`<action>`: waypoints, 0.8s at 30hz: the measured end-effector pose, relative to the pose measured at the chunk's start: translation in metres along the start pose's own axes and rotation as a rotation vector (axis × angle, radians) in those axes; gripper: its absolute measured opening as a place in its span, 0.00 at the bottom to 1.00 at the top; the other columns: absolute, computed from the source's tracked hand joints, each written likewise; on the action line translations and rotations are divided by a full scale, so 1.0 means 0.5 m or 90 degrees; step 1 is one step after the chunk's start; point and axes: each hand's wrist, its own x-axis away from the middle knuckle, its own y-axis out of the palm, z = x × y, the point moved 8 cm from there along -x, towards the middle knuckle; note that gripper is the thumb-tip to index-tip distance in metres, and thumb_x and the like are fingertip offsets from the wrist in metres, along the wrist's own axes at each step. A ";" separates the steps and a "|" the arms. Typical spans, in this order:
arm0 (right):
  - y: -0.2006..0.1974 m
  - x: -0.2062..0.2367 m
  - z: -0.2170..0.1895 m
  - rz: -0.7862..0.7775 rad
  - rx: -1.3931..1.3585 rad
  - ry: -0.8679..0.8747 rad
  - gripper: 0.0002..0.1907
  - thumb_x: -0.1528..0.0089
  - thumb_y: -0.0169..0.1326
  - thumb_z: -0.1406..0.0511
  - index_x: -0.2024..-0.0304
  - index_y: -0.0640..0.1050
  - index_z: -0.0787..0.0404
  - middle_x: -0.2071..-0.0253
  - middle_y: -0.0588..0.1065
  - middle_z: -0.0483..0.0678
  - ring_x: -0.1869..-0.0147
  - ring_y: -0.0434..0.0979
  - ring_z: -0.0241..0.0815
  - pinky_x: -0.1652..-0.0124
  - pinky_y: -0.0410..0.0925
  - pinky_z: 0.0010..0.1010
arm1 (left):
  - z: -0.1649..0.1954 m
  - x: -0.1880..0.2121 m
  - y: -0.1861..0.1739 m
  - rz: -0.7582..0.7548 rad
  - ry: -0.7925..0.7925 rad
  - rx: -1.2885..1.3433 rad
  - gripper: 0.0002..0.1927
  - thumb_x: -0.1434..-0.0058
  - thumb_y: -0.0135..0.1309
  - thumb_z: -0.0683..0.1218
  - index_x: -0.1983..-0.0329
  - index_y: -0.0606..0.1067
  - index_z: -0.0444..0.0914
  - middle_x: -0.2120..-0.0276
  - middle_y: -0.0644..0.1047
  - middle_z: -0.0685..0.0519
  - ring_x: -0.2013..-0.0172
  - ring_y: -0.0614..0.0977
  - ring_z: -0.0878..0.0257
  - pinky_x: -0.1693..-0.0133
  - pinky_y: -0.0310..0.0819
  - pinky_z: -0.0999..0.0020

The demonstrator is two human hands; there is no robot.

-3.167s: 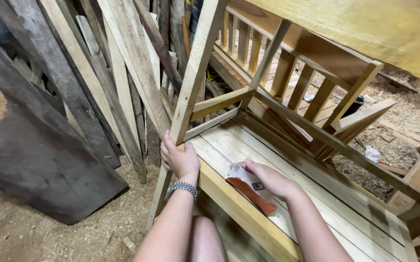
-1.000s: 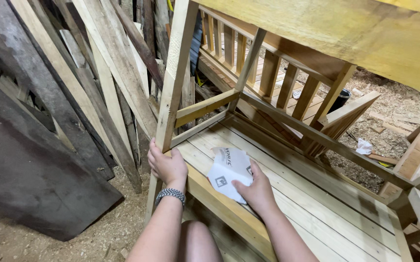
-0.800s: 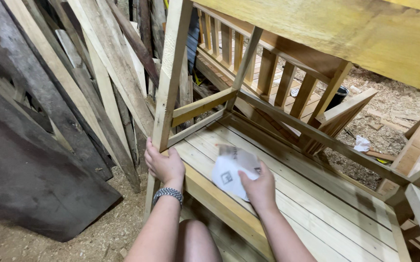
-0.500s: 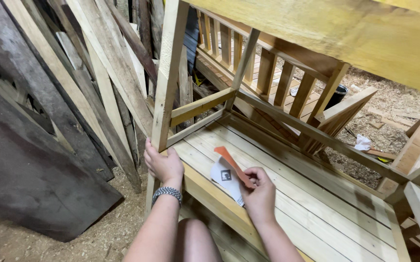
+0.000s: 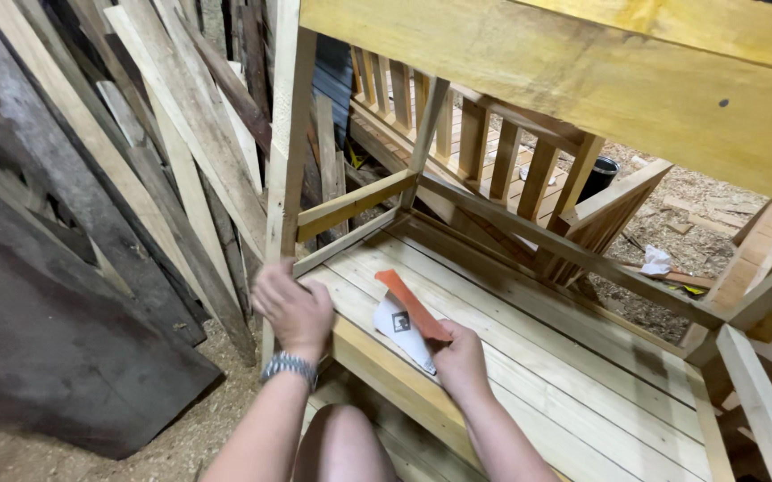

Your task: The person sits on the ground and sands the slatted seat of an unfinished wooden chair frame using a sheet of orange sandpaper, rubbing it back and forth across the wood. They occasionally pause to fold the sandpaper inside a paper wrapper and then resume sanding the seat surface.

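My right hand (image 5: 462, 357) grips a folded sheet of sandpaper (image 5: 408, 317), orange on one face and white on the back, held over the pale slatted deck (image 5: 529, 339) of a wooden frame. My left hand (image 5: 295, 308), with a metal watch on the wrist, is blurred and rests at the base of the frame's upright corner post (image 5: 286, 152), where the post meets the front rail (image 5: 386, 375). My knee shows low between my arms.
Many planks (image 5: 163, 152) lean at the left, with a dark board (image 5: 56, 348) on the sawdust floor. A thick beam (image 5: 600, 80) crosses overhead. A slatted railing (image 5: 484, 143) and a black bucket (image 5: 596, 174) stand behind.
My right hand has turned the sandpaper, from white back up to orange face showing, and folded it. My left hand stayed at the post and is now moving slightly.
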 end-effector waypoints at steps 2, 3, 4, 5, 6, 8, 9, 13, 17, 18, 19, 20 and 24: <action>0.006 -0.009 0.016 -0.005 -0.019 -0.008 0.11 0.43 0.54 0.76 0.63 0.85 0.65 0.69 0.84 0.45 0.65 0.79 0.33 0.61 0.71 0.25 | 0.031 0.031 0.008 -0.080 0.090 0.065 0.21 0.38 0.47 0.42 0.41 0.65 0.36 0.48 0.68 0.43 0.47 0.73 0.51 0.38 0.66 0.51; 0.009 -0.011 0.024 -0.011 -0.033 -0.004 0.13 0.44 0.52 0.77 0.62 0.85 0.65 0.69 0.84 0.45 0.64 0.79 0.33 0.60 0.71 0.25 | 0.063 0.053 -0.001 -0.071 0.177 0.137 0.21 0.38 0.48 0.42 0.42 0.66 0.33 0.47 0.68 0.39 0.49 0.74 0.50 0.42 0.69 0.53; 0.010 -0.015 0.031 -0.014 -0.046 -0.001 0.15 0.45 0.51 0.78 0.62 0.86 0.65 0.68 0.84 0.44 0.64 0.80 0.32 0.60 0.71 0.25 | 0.094 0.068 -0.013 -0.062 0.264 0.212 0.21 0.39 0.49 0.43 0.43 0.67 0.31 0.46 0.69 0.36 0.51 0.75 0.50 0.45 0.72 0.55; 0.010 -0.018 0.032 -0.016 -0.051 -0.016 0.13 0.44 0.52 0.77 0.62 0.85 0.66 0.68 0.84 0.44 0.63 0.79 0.32 0.60 0.71 0.24 | 0.099 0.069 -0.002 -0.133 0.246 0.242 0.19 0.39 0.52 0.44 0.45 0.70 0.32 0.50 0.73 0.40 0.52 0.77 0.53 0.47 0.73 0.57; 0.010 -0.019 0.032 -0.020 -0.054 -0.029 0.11 0.43 0.53 0.77 0.62 0.85 0.66 0.67 0.83 0.44 0.63 0.78 0.31 0.59 0.71 0.24 | 0.102 0.069 0.008 -0.204 0.225 0.270 0.18 0.39 0.54 0.46 0.47 0.73 0.34 0.53 0.76 0.43 0.53 0.79 0.55 0.49 0.74 0.59; 0.012 -0.020 0.032 -0.043 -0.058 -0.039 0.09 0.42 0.55 0.75 0.62 0.84 0.66 0.68 0.83 0.43 0.63 0.77 0.30 0.60 0.71 0.24 | 0.097 0.055 0.046 -0.397 0.127 0.322 0.17 0.39 0.58 0.49 0.49 0.76 0.37 0.59 0.81 0.49 0.58 0.81 0.60 0.54 0.76 0.63; 0.014 -0.019 0.032 -0.063 -0.062 -0.034 0.08 0.41 0.56 0.75 0.62 0.85 0.65 0.68 0.83 0.42 0.64 0.77 0.30 0.61 0.70 0.23 | 0.086 0.049 0.069 -0.518 0.047 0.341 0.18 0.39 0.58 0.51 0.50 0.77 0.38 0.61 0.82 0.52 0.62 0.82 0.63 0.57 0.77 0.65; 0.017 -0.008 0.023 -0.105 -0.008 -0.021 0.08 0.42 0.57 0.74 0.62 0.85 0.64 0.71 0.80 0.42 0.66 0.74 0.30 0.65 0.69 0.24 | 0.114 0.048 0.071 -0.652 0.200 0.395 0.17 0.46 0.67 0.46 0.56 0.79 0.33 0.66 0.81 0.52 0.65 0.82 0.67 0.60 0.79 0.70; 0.015 0.004 0.012 -0.136 -0.042 0.018 0.09 0.46 0.62 0.73 0.62 0.84 0.63 0.70 0.80 0.40 0.67 0.75 0.28 0.66 0.69 0.24 | 0.086 0.059 0.107 -0.696 0.087 0.362 0.15 0.44 0.63 0.43 0.56 0.75 0.34 0.69 0.81 0.54 0.69 0.81 0.68 0.62 0.79 0.71; 0.014 0.008 0.009 -0.139 -0.041 0.025 0.09 0.46 0.62 0.73 0.62 0.84 0.63 0.70 0.80 0.40 0.67 0.74 0.29 0.67 0.69 0.24 | 0.084 0.060 0.110 -0.699 0.095 0.363 0.14 0.44 0.63 0.42 0.56 0.75 0.34 0.69 0.81 0.54 0.69 0.81 0.68 0.62 0.79 0.71; 0.014 0.011 0.007 -0.143 -0.040 0.031 0.10 0.46 0.63 0.73 0.61 0.83 0.63 0.70 0.80 0.40 0.68 0.74 0.29 0.67 0.68 0.25 | 0.084 0.059 0.113 -0.700 0.103 0.363 0.14 0.44 0.62 0.42 0.55 0.75 0.35 0.69 0.81 0.54 0.69 0.81 0.68 0.62 0.79 0.71; 0.012 0.014 0.006 -0.141 -0.037 0.037 0.09 0.46 0.63 0.73 0.62 0.83 0.63 0.70 0.79 0.40 0.68 0.74 0.29 0.67 0.68 0.25 | 0.079 0.059 0.117 -0.713 0.091 0.363 0.15 0.43 0.62 0.42 0.54 0.75 0.35 0.68 0.81 0.54 0.68 0.81 0.68 0.61 0.79 0.70; 0.005 0.025 0.006 -0.140 0.004 0.042 0.07 0.45 0.63 0.72 0.63 0.83 0.62 0.70 0.81 0.40 0.68 0.76 0.27 0.66 0.71 0.23 | 0.070 0.052 0.126 -0.730 0.096 0.310 0.22 0.46 0.64 0.41 0.47 0.75 0.37 0.60 0.82 0.54 0.59 0.82 0.66 0.52 0.76 0.69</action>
